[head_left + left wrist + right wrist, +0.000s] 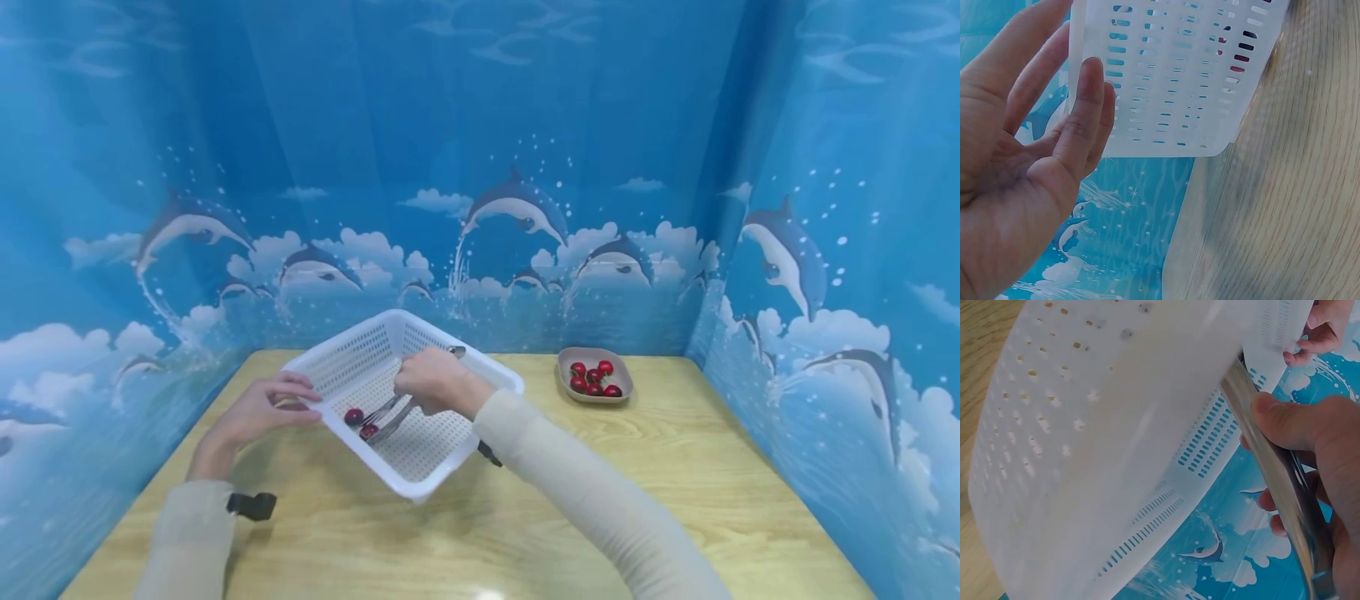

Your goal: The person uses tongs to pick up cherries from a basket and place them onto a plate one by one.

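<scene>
A white perforated plastic basket (420, 488) stands tilted over the table, its near corner toward me. My left hand (262, 411) holds the basket's left rim; in the left wrist view its fingers (1079, 119) lie against the outer wall. Reaching inside the basket, my right hand (435, 379) grips metal tongs (390, 423), whose handle (1272, 469) shows in the right wrist view. One cherry (368, 432) is at the tongs' tips; whether it is pinched I cannot tell. Another cherry (353, 417) lies right beside it in the left part of the basket.
A small beige dish (595, 399) with several red cherries (594, 376) sits at the back right of the wooden table (600, 492). Blue dolphin-print curtains (480, 108) close in the back and both sides.
</scene>
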Available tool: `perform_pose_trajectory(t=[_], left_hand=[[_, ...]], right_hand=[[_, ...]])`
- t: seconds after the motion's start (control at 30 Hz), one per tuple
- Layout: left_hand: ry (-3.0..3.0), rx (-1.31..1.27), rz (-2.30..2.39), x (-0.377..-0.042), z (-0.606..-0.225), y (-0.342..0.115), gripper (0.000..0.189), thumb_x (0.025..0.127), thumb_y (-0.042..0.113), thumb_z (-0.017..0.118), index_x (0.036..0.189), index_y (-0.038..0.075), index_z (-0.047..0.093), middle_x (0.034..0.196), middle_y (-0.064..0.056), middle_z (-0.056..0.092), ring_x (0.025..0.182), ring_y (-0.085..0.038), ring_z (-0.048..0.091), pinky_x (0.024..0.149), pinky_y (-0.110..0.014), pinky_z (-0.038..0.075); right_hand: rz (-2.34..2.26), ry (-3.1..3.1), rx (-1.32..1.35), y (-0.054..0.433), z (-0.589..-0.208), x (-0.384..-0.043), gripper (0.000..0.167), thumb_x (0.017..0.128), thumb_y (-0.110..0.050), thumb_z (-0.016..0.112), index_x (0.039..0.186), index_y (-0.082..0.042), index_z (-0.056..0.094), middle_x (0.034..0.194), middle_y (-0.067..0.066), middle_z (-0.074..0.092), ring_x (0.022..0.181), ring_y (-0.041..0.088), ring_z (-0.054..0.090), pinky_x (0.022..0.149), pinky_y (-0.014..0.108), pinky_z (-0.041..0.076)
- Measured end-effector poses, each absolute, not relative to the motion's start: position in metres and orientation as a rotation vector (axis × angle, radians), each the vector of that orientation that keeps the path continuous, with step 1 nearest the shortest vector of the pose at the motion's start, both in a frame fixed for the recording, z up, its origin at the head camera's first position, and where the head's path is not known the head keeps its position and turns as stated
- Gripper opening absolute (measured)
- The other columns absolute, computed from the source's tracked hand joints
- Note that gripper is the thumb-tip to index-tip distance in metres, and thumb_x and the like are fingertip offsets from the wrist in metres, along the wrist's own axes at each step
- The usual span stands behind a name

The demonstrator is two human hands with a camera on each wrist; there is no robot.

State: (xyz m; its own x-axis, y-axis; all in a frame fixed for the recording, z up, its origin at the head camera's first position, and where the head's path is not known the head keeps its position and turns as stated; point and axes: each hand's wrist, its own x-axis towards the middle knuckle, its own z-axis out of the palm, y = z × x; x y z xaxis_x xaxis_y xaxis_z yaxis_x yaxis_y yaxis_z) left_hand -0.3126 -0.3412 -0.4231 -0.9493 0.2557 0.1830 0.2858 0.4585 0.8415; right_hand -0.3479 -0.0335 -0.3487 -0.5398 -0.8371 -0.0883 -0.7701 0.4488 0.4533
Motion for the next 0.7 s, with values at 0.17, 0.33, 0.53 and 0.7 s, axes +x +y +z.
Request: perform_pose_trajectory(t=[0.17, 0.33, 0.53, 0.7], left_hand=[[-2.66, -0.494, -1.529, -0.313, -0.422, -0.341, 0.037, 0.086, 0.012, 0.083, 0.115, -0.008, 0.072, 0.126, -0.013, 0.057, 0.105, 0.007, 0.058, 0.087, -0.018, 0.056], [-2.656, -0.501, -1.543, -0.314, -0.423, -0.342, 0.037, 0.086, 0.011, 0.083, 0.115, -0.009, 0.072, 0.125, -0.012, 0.057, 0.104, 0.007, 0.059, 0.087, -0.019, 0.058], [-2.659, -0.51, -1.533, -0.314, -0.423, -0.341, 0.037, 0.086, 0.011, 0.083, 0.115, -0.009, 0.072, 0.127, -0.017, 0.056, 0.105, 0.008, 0.059, 0.088, -0.019, 0.057], [-2.661, -0.524, -1.52, -0.313, -0.423, -0.341, 0.036, 0.086, 0.011, 0.083, 0.115, -0.009, 0.072, 0.129, -0.024, 0.053, 0.106, 0.008, 0.056, 0.088, -0.018, 0.056]], right_hand=[[-0.657, -2.534, 1.434, -0.029, -0.348, -0.348, 0.02, 0.09, -0.029, 0.08, 0.11, -0.029, 0.077, 0.106, -0.01, 0.076, 0.094, 0.011, 0.068, 0.083, 0.026, 0.057], [-0.607, -2.528, 1.431, -0.024, -0.346, -0.349, 0.022, 0.088, -0.027, 0.081, 0.11, -0.03, 0.078, 0.105, -0.011, 0.077, 0.09, 0.011, 0.069, 0.08, 0.026, 0.058], [-0.549, -2.533, 1.431, -0.017, -0.343, -0.35, 0.028, 0.089, -0.028, 0.081, 0.116, -0.03, 0.077, 0.111, -0.01, 0.077, 0.099, 0.012, 0.071, 0.086, 0.027, 0.059], [-0.527, -2.505, 1.425, -0.009, -0.341, -0.348, 0.026, 0.089, -0.029, 0.081, 0.115, -0.031, 0.078, 0.109, -0.009, 0.077, 0.101, 0.013, 0.072, 0.086, 0.029, 0.06]])
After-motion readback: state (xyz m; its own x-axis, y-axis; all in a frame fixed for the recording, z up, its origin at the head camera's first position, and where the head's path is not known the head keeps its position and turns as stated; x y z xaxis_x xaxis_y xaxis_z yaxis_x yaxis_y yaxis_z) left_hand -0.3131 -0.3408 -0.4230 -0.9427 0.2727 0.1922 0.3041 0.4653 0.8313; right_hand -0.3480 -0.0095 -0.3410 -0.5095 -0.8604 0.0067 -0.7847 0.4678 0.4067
